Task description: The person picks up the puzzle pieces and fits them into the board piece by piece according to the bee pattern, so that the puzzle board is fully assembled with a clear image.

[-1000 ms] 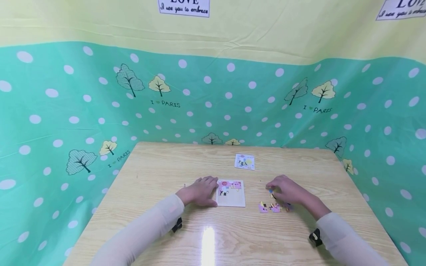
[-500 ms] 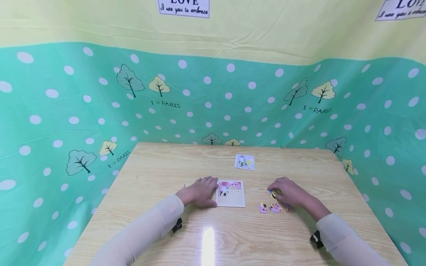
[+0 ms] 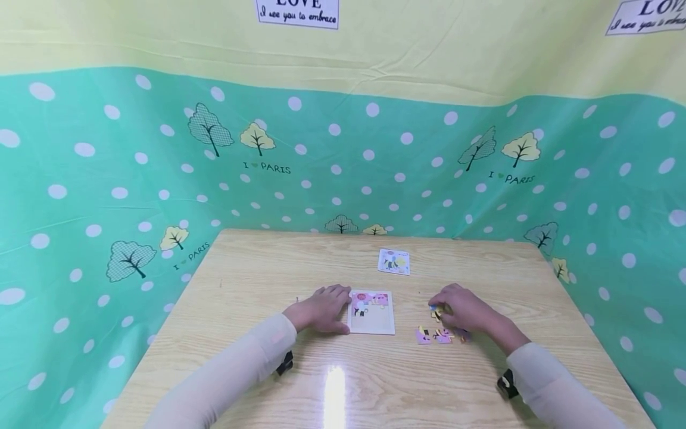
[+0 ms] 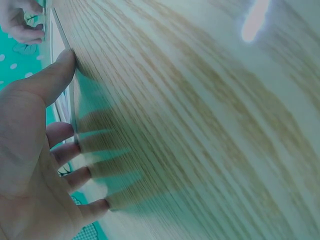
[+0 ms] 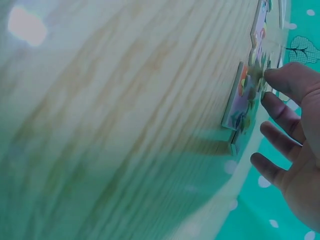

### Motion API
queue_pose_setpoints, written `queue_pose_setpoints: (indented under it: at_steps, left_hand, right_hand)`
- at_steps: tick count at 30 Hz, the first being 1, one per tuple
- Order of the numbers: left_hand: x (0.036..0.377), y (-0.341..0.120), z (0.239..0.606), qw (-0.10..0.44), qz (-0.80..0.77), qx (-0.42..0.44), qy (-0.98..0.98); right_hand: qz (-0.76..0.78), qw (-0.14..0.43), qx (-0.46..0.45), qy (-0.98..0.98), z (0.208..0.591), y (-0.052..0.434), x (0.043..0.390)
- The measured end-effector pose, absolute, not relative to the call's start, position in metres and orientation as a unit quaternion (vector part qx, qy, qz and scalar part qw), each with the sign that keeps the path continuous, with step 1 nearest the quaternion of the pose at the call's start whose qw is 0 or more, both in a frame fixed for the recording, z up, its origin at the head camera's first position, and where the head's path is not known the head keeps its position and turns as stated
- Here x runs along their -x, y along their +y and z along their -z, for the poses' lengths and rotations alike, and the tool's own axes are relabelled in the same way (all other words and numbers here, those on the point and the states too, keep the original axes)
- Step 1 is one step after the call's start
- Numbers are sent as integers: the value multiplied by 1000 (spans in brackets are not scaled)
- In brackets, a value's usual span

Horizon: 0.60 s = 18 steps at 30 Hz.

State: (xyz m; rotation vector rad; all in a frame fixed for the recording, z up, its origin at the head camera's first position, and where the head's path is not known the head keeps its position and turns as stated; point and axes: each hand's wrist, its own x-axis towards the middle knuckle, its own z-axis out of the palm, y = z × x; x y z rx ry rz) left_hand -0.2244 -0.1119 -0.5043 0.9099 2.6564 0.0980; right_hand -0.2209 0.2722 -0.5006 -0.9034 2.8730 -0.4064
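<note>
On the table a square white puzzle tray (image 3: 382,325) has several pieces fitted along its top and upper left; the rest of its bed is bare. My left hand (image 3: 328,310) rests at the tray's left edge, thumb (image 4: 62,75) and fingers spread along it. To the right of the tray, my right hand (image 3: 460,307) pinches a small blue-and-yellow puzzle piece (image 3: 435,313) at the tabletop, partly covered by the fingers. Loose pink puzzle pieces (image 3: 423,335) lie just below that hand; in the right wrist view, pink pieces (image 5: 239,102) lie by the fingertips.
A square picture card (image 3: 393,262) with a bee-like drawing lies behind the tray. The wooden table (image 3: 268,262) is bordered by a green dotted cloth (image 3: 321,179) at the back and sides. A bright light reflection (image 3: 334,393) shows near the front.
My right hand has shifted slightly right, then back left, and the blue-and-yellow puzzle piece has moved a little with it. The left hand and the tray stay in place.
</note>
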Motion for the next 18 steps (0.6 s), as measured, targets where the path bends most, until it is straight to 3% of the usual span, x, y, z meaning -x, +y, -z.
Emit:
queue_pose_setpoints:
  at_steps: [18]
  left_hand:
    - [225,-112,506,161,-32,-320,933]
  right_hand:
    - [150,50,297,942,493,245,228]
